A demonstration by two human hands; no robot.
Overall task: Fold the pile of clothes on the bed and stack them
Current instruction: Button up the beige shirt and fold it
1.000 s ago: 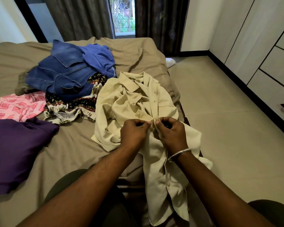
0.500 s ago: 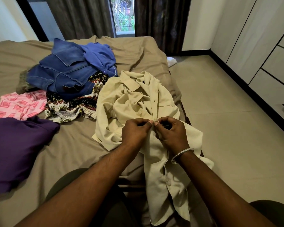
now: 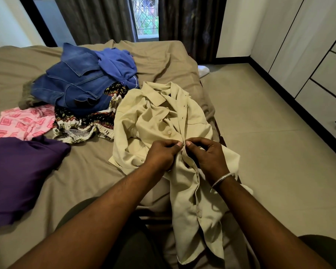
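Shirt: the cream shirt (image 3: 159, 121) is spread at the bed's (image 3: 85, 177) right edge, its near tail hung over the side; judged light, limp, easily creased
Left hand (image 3: 160, 155): the button placket is pinched
Right hand (image 3: 208, 158): the facing placket edge is pinched
Hold: collar and shoulder seams are judged best
Room: bare sheet is left near; the unfolded pile (image 3: 81, 82) crowds far left

Both forearms reach forward, bare, wrists close together. The left hand (image 3: 161, 154) and right hand (image 3: 208, 156) meet thumb to thumb, fingers curled, each pinching cloth between them.
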